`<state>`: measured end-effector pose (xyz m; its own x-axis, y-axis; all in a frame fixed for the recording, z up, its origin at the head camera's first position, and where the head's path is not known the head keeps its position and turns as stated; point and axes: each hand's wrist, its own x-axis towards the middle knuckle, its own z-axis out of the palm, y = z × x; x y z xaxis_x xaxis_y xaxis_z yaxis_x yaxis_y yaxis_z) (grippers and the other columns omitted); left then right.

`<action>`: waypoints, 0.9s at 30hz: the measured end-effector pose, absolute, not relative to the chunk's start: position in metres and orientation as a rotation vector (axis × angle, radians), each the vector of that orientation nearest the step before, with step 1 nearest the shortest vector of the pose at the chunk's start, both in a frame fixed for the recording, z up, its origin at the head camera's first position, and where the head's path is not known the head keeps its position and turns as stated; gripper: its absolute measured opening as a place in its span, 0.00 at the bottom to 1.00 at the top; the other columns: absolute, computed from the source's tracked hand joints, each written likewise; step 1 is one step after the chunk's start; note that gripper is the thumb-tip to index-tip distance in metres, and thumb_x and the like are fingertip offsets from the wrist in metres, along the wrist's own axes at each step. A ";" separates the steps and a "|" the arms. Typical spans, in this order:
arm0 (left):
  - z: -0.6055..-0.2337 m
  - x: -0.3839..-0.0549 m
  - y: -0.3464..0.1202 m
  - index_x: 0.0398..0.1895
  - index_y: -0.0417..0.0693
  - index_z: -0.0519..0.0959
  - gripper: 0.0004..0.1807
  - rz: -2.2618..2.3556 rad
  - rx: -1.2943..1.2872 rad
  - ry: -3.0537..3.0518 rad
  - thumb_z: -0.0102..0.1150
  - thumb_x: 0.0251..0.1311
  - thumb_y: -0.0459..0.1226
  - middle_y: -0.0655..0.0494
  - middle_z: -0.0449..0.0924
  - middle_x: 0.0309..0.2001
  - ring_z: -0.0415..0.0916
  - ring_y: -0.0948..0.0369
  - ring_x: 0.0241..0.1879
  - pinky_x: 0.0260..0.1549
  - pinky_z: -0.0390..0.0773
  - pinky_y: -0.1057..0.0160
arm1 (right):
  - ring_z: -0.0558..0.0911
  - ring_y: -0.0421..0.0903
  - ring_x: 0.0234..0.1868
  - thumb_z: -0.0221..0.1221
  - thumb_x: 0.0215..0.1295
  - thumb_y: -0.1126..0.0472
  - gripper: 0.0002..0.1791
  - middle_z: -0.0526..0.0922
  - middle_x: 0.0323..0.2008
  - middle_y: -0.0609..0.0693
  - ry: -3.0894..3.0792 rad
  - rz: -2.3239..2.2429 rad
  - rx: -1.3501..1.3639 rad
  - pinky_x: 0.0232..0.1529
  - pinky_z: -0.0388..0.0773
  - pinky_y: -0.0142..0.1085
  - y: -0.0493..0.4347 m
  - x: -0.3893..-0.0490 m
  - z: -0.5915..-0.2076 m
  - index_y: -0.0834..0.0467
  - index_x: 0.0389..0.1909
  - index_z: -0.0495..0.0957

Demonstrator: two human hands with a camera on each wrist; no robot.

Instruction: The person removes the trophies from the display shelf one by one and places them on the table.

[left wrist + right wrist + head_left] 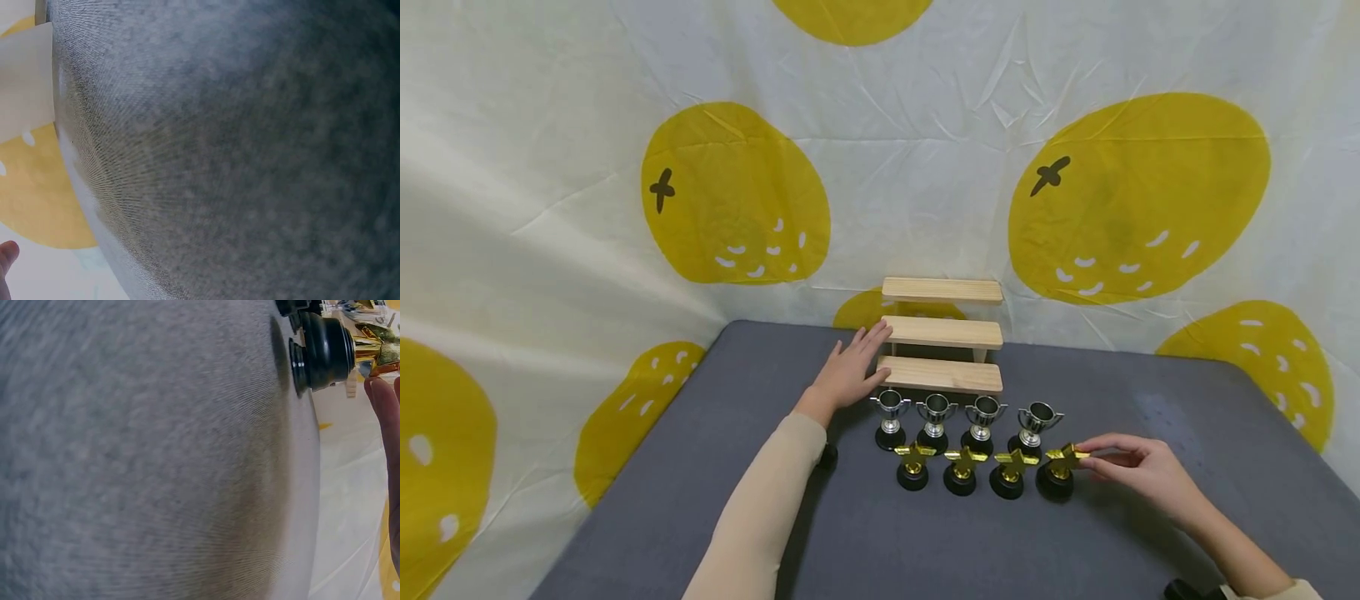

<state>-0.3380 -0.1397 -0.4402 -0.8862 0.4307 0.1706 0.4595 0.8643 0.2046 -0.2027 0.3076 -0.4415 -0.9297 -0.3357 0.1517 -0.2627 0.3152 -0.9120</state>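
A pale wooden three-step display stand [942,332] stands at the back of the table. My left hand [848,371] is at its left end, fingers stretched out over the edges of the middle and lowest steps. Out to the right, the thumb and fingers of my right hand [1150,477] pinch the star of the rightmost gold star trophy [1057,483]. In the right wrist view, fingertips [387,419] meet the gold top of that trophy [328,350], above its black base. The other gold star trophies [960,477] stand to its left in a row.
Several silver two-handled cup trophies [936,410] on black bases form a row between the gold ones and the stand. Dark grey cloth covers the table [880,542]. Behind hangs a white curtain [917,200] printed with yellow fruit shapes, close to the stand's back.
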 end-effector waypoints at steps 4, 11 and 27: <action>-0.441 -0.338 -0.140 0.85 0.58 0.44 0.41 -0.377 -0.703 -2.914 0.50 0.77 0.54 0.59 0.38 0.84 0.46 0.46 0.80 0.69 0.51 0.30 | 0.90 0.46 0.35 0.62 0.69 0.74 0.09 0.88 0.42 0.35 2.474 -1.718 -0.610 0.35 0.87 0.39 0.309 -0.203 -0.446 0.68 0.46 0.86; -0.441 -0.338 -0.140 0.85 0.60 0.43 0.42 -0.380 -0.695 -2.918 0.49 0.77 0.55 0.61 0.37 0.84 0.45 0.47 0.80 0.70 0.51 0.30 | 0.90 0.45 0.36 0.63 0.68 0.72 0.08 0.88 0.41 0.37 2.479 -1.692 -0.594 0.35 0.87 0.40 0.310 -0.203 -0.451 0.70 0.46 0.85; -0.444 -0.340 -0.139 0.85 0.60 0.45 0.42 -0.389 -0.699 -2.894 0.51 0.77 0.54 0.60 0.38 0.84 0.47 0.47 0.79 0.69 0.52 0.30 | 0.90 0.45 0.35 0.63 0.68 0.72 0.08 0.88 0.40 0.37 2.479 -1.660 -0.603 0.35 0.87 0.39 0.310 -0.202 -0.454 0.69 0.46 0.85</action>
